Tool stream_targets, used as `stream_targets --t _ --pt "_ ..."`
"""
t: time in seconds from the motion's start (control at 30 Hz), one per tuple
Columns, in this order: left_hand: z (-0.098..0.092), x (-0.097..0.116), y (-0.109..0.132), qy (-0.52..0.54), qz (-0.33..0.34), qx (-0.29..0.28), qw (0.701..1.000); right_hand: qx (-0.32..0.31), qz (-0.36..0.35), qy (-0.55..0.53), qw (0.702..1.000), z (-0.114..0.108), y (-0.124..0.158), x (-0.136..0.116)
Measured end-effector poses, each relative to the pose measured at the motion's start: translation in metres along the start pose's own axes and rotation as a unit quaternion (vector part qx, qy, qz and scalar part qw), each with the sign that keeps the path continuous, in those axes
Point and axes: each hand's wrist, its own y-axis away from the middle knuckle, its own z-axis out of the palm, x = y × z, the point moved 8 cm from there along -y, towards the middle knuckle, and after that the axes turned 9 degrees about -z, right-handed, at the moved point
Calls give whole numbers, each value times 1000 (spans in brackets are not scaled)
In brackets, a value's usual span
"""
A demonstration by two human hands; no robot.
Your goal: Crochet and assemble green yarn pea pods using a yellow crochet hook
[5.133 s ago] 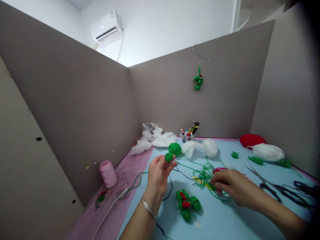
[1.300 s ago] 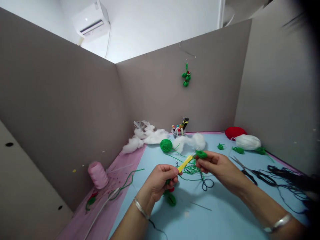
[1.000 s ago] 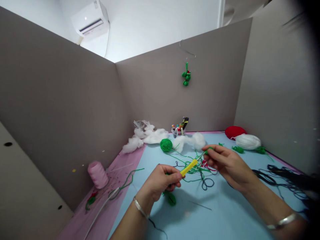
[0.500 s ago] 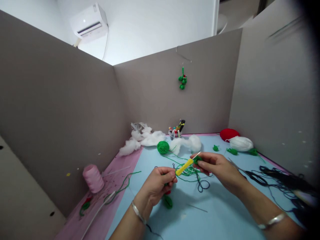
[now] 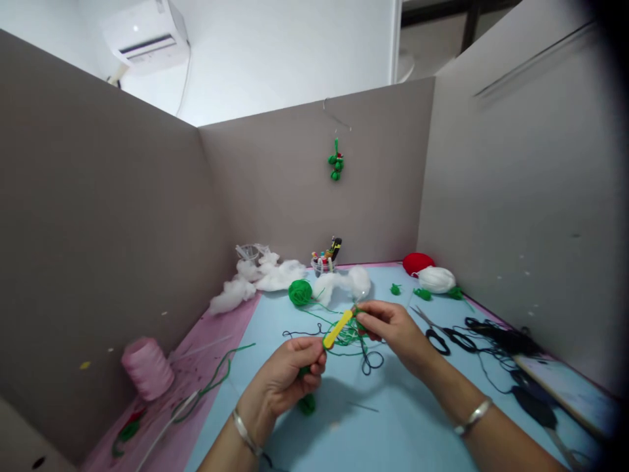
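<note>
A crochet hook with a yellow handle [image 5: 339,329] slants between my two hands, its thin metal end up and to the right. The thumb and fingers of my left hand [image 5: 297,370] are closed at the handle's lower end, with some green yarn work showing under them. A green crocheted piece [image 5: 307,404] shows just below that hand; whether it hangs or lies on the table I cannot tell. My right hand [image 5: 388,324] pinches a small green crocheted piece [image 5: 360,314] by the hook's metal end, partly hidden by the fingers.
Behind my hands lie a green yarn ball [image 5: 300,292], loose yarn, white stuffing [image 5: 280,275] and a pen cup [image 5: 324,265]. Scissors [image 5: 445,334], black yarn [image 5: 506,335] and red [image 5: 417,263] and white yarn [image 5: 436,280] are at right. A pink spool [image 5: 147,368] stands left.
The view has turned to the right, so everything sits further left. My hands stay on the hook and the green work; the hook now stands a little steeper.
</note>
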Motion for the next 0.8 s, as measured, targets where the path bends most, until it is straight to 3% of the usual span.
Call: stream_targets --t 0.17,0.27,0.37,0.53,0.67,0.73,0.8 --pt "-9 10 6 -112 13 79 990 58 -18 2 998 -14 -5 2" --pt "-16 17 10 -166 39 153 973 115 -42 12 992 -27 -6 3" --pt "-19 27 14 -209 85 210 951 123 -65 35 990 -29 -6 2" --pt "-17 27 13 -173 99 171 965 125 -78 91 985 -29 -7 2" --pt "-21 26 12 -146 88 164 972 97 -80 217 968 -34 -11 2" --pt "-24 34 15 -223 110 207 946 69 -76 314 944 -41 -12 5" --pt "-26 46 23 -335 145 273 890 60 -70 420 903 -56 -12 9"
